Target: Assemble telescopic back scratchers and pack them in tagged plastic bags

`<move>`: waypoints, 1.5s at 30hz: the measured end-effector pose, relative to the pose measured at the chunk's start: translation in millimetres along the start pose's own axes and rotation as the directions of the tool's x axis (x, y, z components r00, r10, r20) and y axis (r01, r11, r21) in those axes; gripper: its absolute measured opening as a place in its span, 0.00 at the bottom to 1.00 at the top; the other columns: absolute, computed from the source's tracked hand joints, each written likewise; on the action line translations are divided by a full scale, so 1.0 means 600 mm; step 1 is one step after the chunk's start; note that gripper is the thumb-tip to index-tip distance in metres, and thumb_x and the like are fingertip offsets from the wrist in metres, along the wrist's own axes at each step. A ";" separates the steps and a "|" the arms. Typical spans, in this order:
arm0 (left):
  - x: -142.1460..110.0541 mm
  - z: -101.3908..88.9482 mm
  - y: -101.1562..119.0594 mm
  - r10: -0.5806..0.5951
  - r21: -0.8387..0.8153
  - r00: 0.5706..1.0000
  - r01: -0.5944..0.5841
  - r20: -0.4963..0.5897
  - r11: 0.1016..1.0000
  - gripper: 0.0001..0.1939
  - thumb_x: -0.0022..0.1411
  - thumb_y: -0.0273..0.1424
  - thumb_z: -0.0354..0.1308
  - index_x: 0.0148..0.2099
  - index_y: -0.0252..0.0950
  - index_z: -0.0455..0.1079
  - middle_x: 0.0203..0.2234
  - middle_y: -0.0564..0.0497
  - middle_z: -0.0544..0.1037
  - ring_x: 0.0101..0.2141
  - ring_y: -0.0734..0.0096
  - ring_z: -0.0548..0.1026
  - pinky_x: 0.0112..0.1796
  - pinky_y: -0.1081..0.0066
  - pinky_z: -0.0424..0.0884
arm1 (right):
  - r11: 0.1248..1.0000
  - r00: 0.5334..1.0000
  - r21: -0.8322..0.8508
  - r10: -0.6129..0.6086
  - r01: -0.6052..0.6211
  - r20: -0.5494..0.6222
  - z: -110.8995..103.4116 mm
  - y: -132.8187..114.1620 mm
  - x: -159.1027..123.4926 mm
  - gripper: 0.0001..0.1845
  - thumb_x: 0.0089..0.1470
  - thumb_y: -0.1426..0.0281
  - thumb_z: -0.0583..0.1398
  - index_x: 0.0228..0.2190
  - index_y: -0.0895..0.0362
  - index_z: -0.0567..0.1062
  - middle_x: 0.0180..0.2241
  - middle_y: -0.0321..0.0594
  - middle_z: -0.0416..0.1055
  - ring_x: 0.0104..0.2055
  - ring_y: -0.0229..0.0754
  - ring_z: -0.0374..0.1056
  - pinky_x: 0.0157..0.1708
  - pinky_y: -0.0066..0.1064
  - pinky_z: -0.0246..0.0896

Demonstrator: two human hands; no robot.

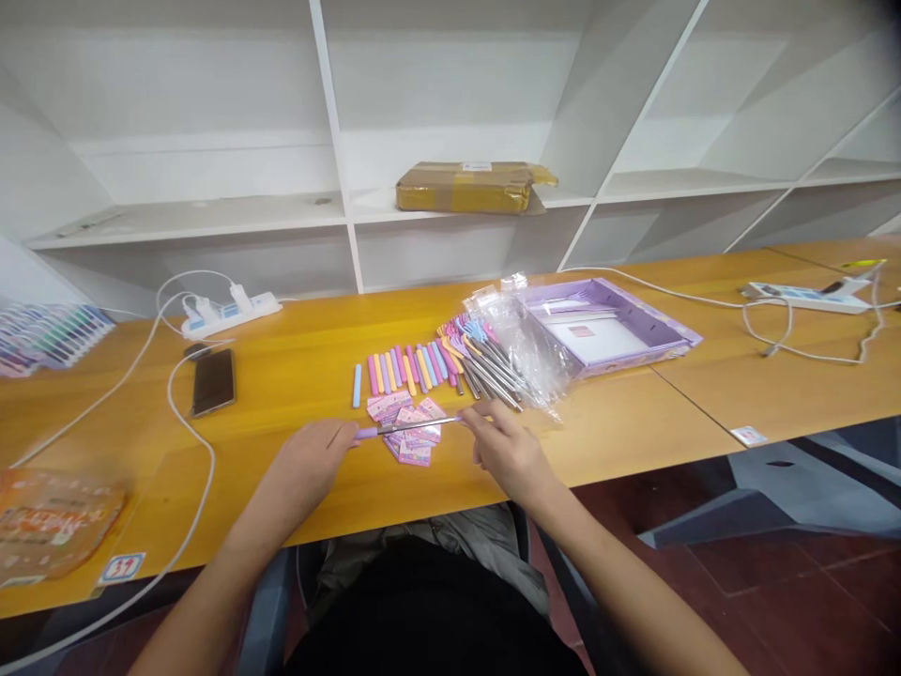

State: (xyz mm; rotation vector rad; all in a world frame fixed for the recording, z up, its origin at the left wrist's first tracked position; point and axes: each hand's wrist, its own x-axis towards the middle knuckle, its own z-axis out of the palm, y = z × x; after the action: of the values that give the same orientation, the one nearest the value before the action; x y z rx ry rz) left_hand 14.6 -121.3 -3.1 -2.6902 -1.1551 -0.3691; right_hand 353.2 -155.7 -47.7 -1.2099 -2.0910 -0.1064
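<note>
A thin metal rod [417, 425] with a purple grip spans the gap between my hands, level above the table. My left hand [313, 460] is closed around its purple end, while my right hand [507, 449] pinches the far end, where its tip is hidden by the fingers. Beneath the rod lie overlapping pink printed cards [415, 453]. Behind the cards is a row of pink, yellow, purple and blue sticks [404, 369], with one blue stick [357, 386] set apart at its left. To the right are piled metal rods [496, 374] with coloured, curved heads [466, 333].
Clear plastic bags [531, 357] lie against a purple open box [633, 352]. At left are a phone [213, 382], a power strip [232, 314], white cables and an orange packet [56, 521]. Another power strip [809, 298] sits right. A taped carton [465, 188] rests on the shelf.
</note>
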 end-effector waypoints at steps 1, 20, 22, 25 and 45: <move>0.006 0.004 0.009 0.016 -0.008 1.000 -0.016 0.016 1.000 0.14 0.80 0.29 0.46 0.51 0.36 0.74 0.42 0.42 0.82 0.42 0.57 0.79 0.45 0.60 0.76 | 1.000 1.000 -0.019 -0.022 0.023 0.022 0.011 -0.016 0.003 0.23 0.70 0.81 0.50 0.60 0.56 0.73 0.47 0.47 0.75 0.27 0.31 0.70 0.25 0.23 0.67; 0.012 0.056 0.040 0.060 0.023 0.988 -0.064 0.145 0.998 0.15 0.81 0.32 0.47 0.55 0.33 0.74 0.40 0.44 0.80 0.40 0.57 0.78 0.42 0.60 0.74 | 0.968 0.892 -0.181 -0.076 0.173 0.446 0.028 -0.036 0.045 0.14 0.73 0.78 0.54 0.54 0.58 0.75 0.47 0.45 0.77 0.31 0.37 0.69 0.28 0.30 0.55; 0.014 0.059 0.047 0.045 0.035 0.990 -0.050 0.131 0.998 0.13 0.80 0.30 0.49 0.52 0.34 0.74 0.40 0.43 0.79 0.40 0.57 0.78 0.42 0.61 0.74 | 0.963 0.863 -0.213 -0.035 0.163 0.505 0.026 -0.047 0.052 0.16 0.72 0.79 0.54 0.55 0.58 0.74 0.48 0.46 0.77 0.29 0.37 0.69 0.27 0.31 0.55; 0.017 0.057 0.052 0.003 0.024 0.994 -0.005 0.106 1.000 0.11 0.79 0.27 0.49 0.49 0.35 0.74 0.39 0.44 0.79 0.39 0.58 0.77 0.41 0.62 0.73 | 0.953 0.837 -0.248 -0.009 0.172 0.546 0.020 -0.058 0.057 0.18 0.71 0.79 0.53 0.56 0.58 0.74 0.49 0.47 0.77 0.29 0.39 0.70 0.26 0.31 0.57; -0.124 -0.031 -0.206 0.051 0.078 0.996 -0.045 -0.077 0.996 0.17 0.79 0.33 0.47 0.49 0.38 0.78 0.38 0.45 0.84 0.39 0.59 0.82 0.40 0.64 0.76 | 0.729 0.997 -0.681 0.067 -0.067 -0.026 -0.219 0.290 -0.121 0.23 0.65 0.83 0.54 0.46 0.53 0.85 0.47 0.42 0.86 0.28 0.34 0.73 0.27 0.29 0.58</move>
State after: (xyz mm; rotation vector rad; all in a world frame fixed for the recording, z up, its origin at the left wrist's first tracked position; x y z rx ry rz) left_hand -128.2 -93.4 1.8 -2.6084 -1.0589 -0.4110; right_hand 582.9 -163.6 -40.4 -1.6975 -2.0584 -0.9195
